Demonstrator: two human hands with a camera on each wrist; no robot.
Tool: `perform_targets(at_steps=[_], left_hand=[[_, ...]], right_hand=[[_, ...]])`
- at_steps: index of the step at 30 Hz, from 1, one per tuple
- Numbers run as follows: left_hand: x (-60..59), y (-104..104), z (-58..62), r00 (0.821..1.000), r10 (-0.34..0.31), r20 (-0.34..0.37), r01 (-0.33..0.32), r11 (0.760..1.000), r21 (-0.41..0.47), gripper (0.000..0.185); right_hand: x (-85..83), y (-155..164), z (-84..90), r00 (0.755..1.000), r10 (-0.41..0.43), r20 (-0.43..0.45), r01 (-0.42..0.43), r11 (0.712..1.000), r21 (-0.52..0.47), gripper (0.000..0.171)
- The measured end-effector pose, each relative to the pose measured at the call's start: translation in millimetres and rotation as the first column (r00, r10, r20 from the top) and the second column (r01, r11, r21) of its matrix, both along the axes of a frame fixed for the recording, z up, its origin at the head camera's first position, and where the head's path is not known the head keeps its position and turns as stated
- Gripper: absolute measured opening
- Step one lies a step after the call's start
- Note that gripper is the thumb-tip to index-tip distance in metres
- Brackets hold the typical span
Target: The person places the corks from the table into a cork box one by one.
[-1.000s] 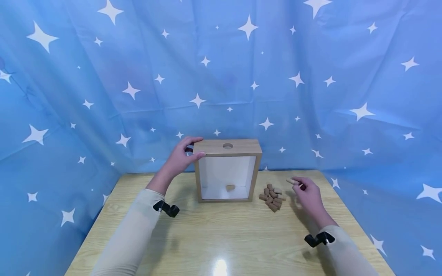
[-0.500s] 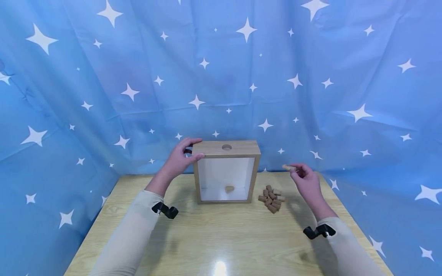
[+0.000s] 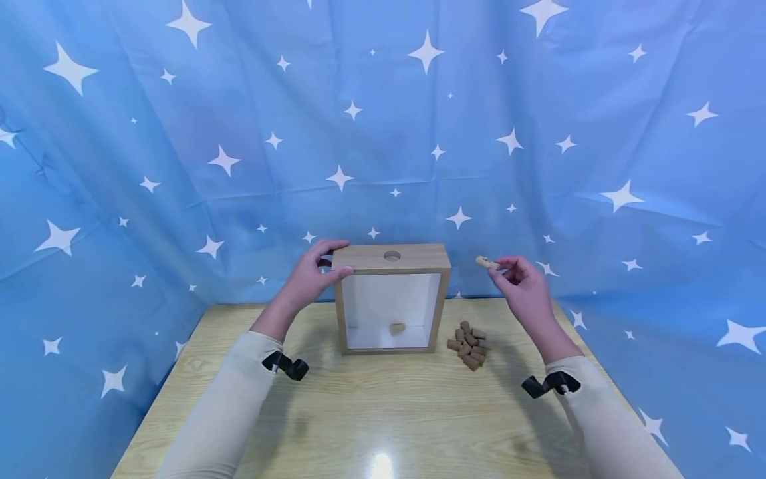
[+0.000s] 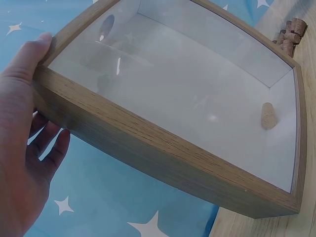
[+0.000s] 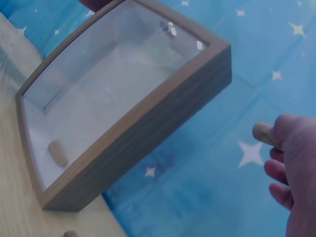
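Observation:
A wooden shadow box (image 3: 441, 313) with a clear front and a white inside stands upright on the table. In its top is a round hole (image 3: 391, 255). One cork (image 4: 268, 116) lies inside at the bottom. My left hand (image 3: 308, 274) grips the box's upper left corner, thumb at the front and fingers behind. To the right of the box, at about the height of its top, my right hand (image 3: 523, 293) pinches another cork (image 3: 486, 263) between thumb and fingertips; the right wrist view shows this cork (image 5: 261, 132) apart from the box.
Several loose corks (image 3: 469, 346) lie in a heap on the light wooden table (image 3: 359, 412), just right of the box. A blue curtain with white stars (image 3: 239, 100) hangs behind and at both sides.
My right hand has risen from beside the cork heap and moved a little left, carrying the pinched cork. My left hand and the box have stayed in place.

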State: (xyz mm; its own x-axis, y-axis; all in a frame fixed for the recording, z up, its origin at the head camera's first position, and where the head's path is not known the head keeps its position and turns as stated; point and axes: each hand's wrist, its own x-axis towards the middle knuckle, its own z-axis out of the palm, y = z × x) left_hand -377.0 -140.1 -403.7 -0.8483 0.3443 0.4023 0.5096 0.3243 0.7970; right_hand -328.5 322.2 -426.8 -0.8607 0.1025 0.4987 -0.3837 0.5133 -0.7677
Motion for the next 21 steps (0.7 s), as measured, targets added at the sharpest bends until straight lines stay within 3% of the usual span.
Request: perform_targets(at_steps=[16, 21], left_hand=[[0.8, -0.2, 1.6, 1.000, -0.012, -0.011, 0.012, 1.000, 0.006, 0.058], [0.4, -1.1, 1.0, 1.000, -0.015, -0.014, 0.015, 1.000, 0.006, 0.059]], right_hand=[[-12.7, -34.8, 45.5, 0.992, 0.082, -0.099, -0.081, 0.997, 0.013, 0.024], [-14.9, -50.4, 59.1, 0.983, 0.124, -0.133, -0.118, 0.991, 0.057, 0.021]])
